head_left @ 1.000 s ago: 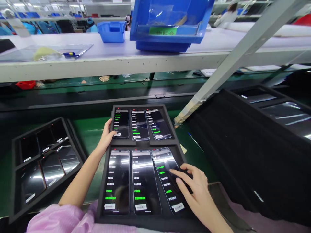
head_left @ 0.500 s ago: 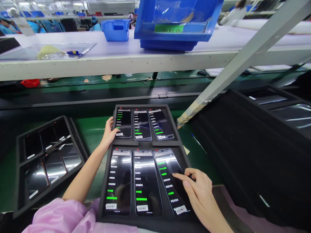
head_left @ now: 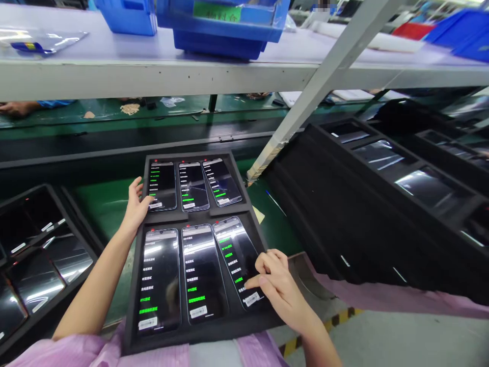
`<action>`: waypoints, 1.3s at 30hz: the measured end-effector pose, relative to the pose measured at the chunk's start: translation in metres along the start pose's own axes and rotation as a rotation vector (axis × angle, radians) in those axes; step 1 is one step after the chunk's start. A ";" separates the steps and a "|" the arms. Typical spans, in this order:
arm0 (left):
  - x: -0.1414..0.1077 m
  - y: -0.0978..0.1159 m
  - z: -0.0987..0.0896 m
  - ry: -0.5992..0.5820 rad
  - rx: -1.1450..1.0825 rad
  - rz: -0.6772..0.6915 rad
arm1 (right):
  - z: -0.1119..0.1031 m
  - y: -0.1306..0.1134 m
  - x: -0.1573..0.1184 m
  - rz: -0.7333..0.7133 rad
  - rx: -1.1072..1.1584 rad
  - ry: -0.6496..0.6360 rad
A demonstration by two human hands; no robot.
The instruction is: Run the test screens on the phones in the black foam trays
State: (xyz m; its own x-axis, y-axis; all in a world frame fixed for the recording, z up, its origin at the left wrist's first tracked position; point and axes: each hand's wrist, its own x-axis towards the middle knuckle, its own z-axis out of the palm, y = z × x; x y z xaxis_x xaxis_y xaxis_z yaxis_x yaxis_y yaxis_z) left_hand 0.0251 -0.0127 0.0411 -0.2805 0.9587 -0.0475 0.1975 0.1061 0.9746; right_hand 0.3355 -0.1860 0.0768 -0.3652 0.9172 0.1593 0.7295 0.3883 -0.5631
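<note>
A black foam tray (head_left: 196,216) holds several smartphones in two rows, their lit screens listing white and green text. My left hand (head_left: 134,211) grips the tray's left edge, thumb over the rim beside the upper-left phone (head_left: 163,186) and fingers outside it. Over the lower-right phone (head_left: 235,262), my right hand (head_left: 280,288) has its index finger stretched out at the lower part of the screen, the other fingers loosely bent and holding nothing. The lower-middle phone (head_left: 202,285) and lower-left phone (head_left: 160,290) lie flat; a white barcode label sits near each bottom edge.
Another phone tray (head_left: 86,239) with dark screens lies at left. On the right, black cloth (head_left: 344,214) borders more trayed phones (head_left: 385,153). A slanted metal post (head_left: 290,122) and a shelf with blue bins (head_left: 221,43) stand ahead. A pen (head_left: 275,203) lies near the post.
The view has swung right, so the tray appears further left. My right index finger has moved down the lower-right phone's screen. My left hand stays at the tray's edge.
</note>
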 end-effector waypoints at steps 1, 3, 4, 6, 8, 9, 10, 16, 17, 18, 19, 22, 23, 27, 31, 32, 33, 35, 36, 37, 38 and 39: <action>0.000 0.000 0.000 0.002 -0.011 -0.004 | 0.000 -0.001 -0.001 0.000 -0.007 -0.026; 0.000 0.000 0.001 0.001 -0.018 -0.001 | 0.000 -0.002 -0.002 0.015 -0.033 -0.067; -0.001 0.000 0.000 -0.002 -0.020 0.004 | 0.000 -0.002 -0.002 0.018 -0.043 -0.071; -0.003 -0.002 0.000 -0.014 -0.029 0.009 | 0.000 -0.001 -0.002 0.005 -0.045 -0.038; -0.006 -0.004 -0.002 -0.048 -0.044 0.016 | 0.001 0.001 -0.002 0.009 -0.043 0.024; -0.008 -0.005 -0.003 -0.070 -0.051 0.020 | 0.001 0.002 -0.001 0.025 -0.050 0.054; -0.009 -0.007 -0.004 -0.094 -0.055 0.022 | 0.001 0.003 -0.001 0.046 -0.060 0.077; -0.016 -0.013 -0.008 -0.149 -0.066 0.011 | 0.005 0.006 0.000 0.061 -0.085 0.069; -0.017 -0.012 -0.008 -0.147 -0.070 0.006 | 0.005 0.006 0.000 0.058 -0.085 0.058; -0.017 -0.011 -0.007 -0.145 -0.076 -0.002 | 0.005 0.006 0.000 0.053 -0.084 0.046; -0.017 -0.010 -0.007 -0.140 -0.081 -0.013 | 0.005 0.007 0.000 0.046 -0.082 0.034; -0.016 -0.008 -0.006 -0.117 -0.068 -0.026 | 0.005 0.007 -0.001 0.008 -0.078 -0.001; -0.015 -0.009 -0.006 -0.112 -0.057 -0.022 | 0.004 0.007 -0.001 -0.009 -0.078 -0.008; -0.011 -0.015 -0.005 -0.079 -0.036 0.011 | 0.003 0.005 -0.001 -0.080 -0.080 -0.064; -0.007 -0.017 -0.004 -0.046 -0.019 0.025 | 0.002 0.002 0.000 -0.120 -0.086 -0.114; -0.007 -0.017 -0.004 -0.041 -0.009 0.022 | 0.002 0.002 0.000 -0.128 -0.086 -0.117; -0.006 -0.016 -0.004 -0.035 0.000 0.017 | 0.002 0.002 0.001 -0.136 -0.086 -0.119; -0.005 -0.013 -0.004 -0.027 0.010 -0.004 | 0.001 0.002 0.001 -0.148 -0.089 -0.120; -0.004 -0.011 -0.004 -0.024 0.010 -0.016 | 0.002 0.003 0.001 -0.152 -0.093 -0.120; -0.004 -0.010 -0.004 -0.022 0.010 -0.024 | 0.002 0.003 0.000 -0.157 -0.097 -0.122; -0.003 -0.010 -0.004 -0.020 0.010 -0.029 | 0.002 0.003 0.000 -0.161 -0.103 -0.124; -0.003 -0.009 -0.004 -0.017 0.012 -0.029 | 0.002 0.003 0.000 -0.166 -0.110 -0.125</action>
State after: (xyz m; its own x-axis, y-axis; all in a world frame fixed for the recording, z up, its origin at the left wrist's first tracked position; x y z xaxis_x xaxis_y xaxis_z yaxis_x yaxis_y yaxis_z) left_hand 0.0205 -0.0174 0.0332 -0.2702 0.9595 -0.0794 0.2004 0.1367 0.9701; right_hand 0.3367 -0.1848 0.0732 -0.5488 0.8247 0.1371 0.7097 0.5462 -0.4449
